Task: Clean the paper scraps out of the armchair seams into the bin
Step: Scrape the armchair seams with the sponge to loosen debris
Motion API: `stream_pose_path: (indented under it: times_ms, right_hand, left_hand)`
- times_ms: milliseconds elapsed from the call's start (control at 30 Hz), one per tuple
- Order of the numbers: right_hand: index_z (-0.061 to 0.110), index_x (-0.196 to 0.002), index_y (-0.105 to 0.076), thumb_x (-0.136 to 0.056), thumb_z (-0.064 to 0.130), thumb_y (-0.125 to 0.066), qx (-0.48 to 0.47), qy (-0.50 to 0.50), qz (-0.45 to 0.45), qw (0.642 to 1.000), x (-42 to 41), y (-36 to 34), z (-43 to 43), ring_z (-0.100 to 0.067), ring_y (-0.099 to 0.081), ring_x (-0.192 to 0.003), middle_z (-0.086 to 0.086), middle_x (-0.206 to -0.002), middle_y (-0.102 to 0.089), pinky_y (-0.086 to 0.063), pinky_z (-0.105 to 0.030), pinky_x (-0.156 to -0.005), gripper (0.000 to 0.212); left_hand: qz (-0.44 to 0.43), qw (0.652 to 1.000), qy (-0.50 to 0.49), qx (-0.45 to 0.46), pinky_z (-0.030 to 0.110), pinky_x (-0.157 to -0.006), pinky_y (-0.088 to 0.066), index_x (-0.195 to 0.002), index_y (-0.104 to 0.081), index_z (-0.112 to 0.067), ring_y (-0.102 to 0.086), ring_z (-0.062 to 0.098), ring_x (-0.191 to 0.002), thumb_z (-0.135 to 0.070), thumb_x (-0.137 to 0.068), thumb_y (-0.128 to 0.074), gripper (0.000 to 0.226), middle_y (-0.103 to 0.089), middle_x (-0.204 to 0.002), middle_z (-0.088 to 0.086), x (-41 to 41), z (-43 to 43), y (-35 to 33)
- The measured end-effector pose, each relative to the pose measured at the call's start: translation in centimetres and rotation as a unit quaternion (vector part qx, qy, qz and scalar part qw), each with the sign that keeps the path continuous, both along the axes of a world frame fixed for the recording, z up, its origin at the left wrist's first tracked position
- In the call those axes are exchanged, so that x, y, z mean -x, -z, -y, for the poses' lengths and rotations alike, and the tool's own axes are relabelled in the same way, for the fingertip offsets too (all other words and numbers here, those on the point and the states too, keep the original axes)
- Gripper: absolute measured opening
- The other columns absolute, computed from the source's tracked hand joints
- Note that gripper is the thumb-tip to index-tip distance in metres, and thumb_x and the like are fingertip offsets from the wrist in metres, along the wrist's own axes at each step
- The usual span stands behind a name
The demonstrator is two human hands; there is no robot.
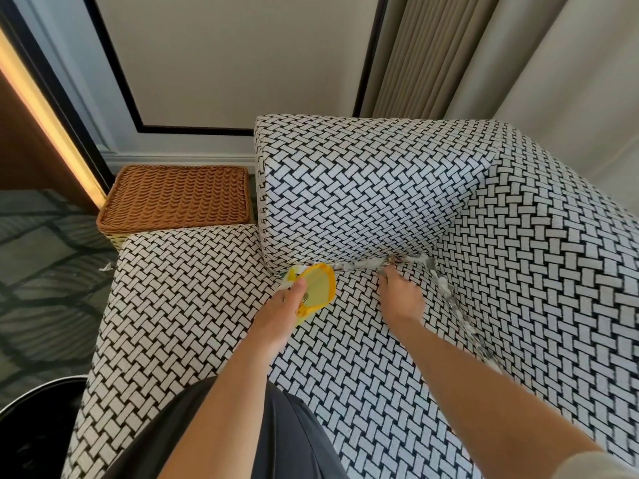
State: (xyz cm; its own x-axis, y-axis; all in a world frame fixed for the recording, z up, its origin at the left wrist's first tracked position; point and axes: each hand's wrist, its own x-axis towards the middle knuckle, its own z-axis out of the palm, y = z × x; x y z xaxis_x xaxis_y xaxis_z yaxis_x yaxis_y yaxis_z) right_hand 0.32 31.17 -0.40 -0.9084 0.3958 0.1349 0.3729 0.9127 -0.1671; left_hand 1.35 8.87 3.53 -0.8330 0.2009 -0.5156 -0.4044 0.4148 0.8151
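Left hand point(279, 314) grips dustpan point(320, 288); right hand point(401, 299), grip unclear, touches scraps point(359, 264); black bin point(41, 399) lower-left.

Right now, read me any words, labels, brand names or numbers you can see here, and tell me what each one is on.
Readable text: none in this view.
Yellow object held in the left hand: one small round mark near the thumb, too blurred to read.
Armchair, wicker basket, black bin: no lettering visible.
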Motion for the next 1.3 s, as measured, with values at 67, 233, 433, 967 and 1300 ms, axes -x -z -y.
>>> stream_pose_path:
  times_ms: [67, 233, 433, 967, 1300]
  right_hand:
    - [0.017, -0.112, -0.053, -0.1, 0.033, -0.033, -0.002, -0.008, 0.003, 1.0, -1.1, 0.0, 0.3, -0.017, -0.049, -0.051, 0.0, -0.061, -0.056, -0.028, -0.019, -0.041, 0.029]
    - [0.014, -0.089, -0.059, -0.095, 0.034, -0.047, 0.267, -0.008, 0.001, 0.964, -3.0, -1.7, 1.6, -0.01, -0.039, -0.046, 0.005, -0.059, -0.051, -0.03, -0.019, -0.043, 0.025]
    - [0.008, -0.066, -0.059, -0.087, 0.021, -0.061, 0.548, -0.037, -0.015, 0.836, -4.8, -9.1, 5.2, -0.009, -0.024, -0.043, 0.005, -0.047, -0.031, -0.023, -0.02, -0.044, 0.025]
    - [-0.003, -0.084, -0.067, -0.09, 0.015, -0.055, 0.403, -0.131, 0.007, 0.906, -3.6, -12.4, 9.1, -0.002, -0.031, -0.038, 0.0, -0.055, -0.048, -0.025, -0.008, -0.036, 0.022]
    - [0.011, -0.096, -0.064, -0.093, 0.006, -0.046, 0.48, -0.06, -0.025, 0.875, -4.0, -9.1, 8.8, -0.004, -0.054, -0.049, -0.006, -0.087, -0.067, -0.049, -0.025, -0.055, 0.019]
  left_hand:
    - [0.005, 1.0, 0.001, 0.01, 0.051, -0.096, -0.043, -0.138, -0.034, -0.027, -0.044, 0.023, -0.107, -0.077, -0.082, -0.021, 0.076, -0.045, -0.125, 0.003, -0.2, 0.1, -0.1]
    - [-0.008, 0.999, 0.021, 0.027, 0.05, -0.098, -0.042, -0.138, -0.037, -0.025, -0.043, 0.022, -0.105, -0.071, -0.088, -0.02, 0.07, -0.045, -0.122, 0.003, -0.9, 0.0, -1.1]
    - [-0.015, 0.999, 0.037, 0.029, 0.048, -0.097, -0.043, -0.133, -0.041, -0.025, -0.047, 0.022, -0.104, -0.072, -0.087, -0.02, 0.069, -0.046, -0.112, 0.0, -1.5, 0.2, -2.0]
    - [0.006, 1.0, -0.018, -0.023, 0.045, -0.097, -0.04, -0.136, -0.04, -0.028, -0.045, 0.02, -0.107, -0.072, -0.085, -0.027, 0.069, -0.047, -0.116, -0.002, -1.7, 0.5, -2.6]
    - [0.02, 0.996, -0.075, 0.053, 0.042, -0.094, -0.042, -0.132, -0.042, -0.015, -0.045, 0.025, -0.096, -0.071, -0.087, -0.025, 0.074, -0.046, -0.111, 0.009, -0.6, 1.3, -1.1]
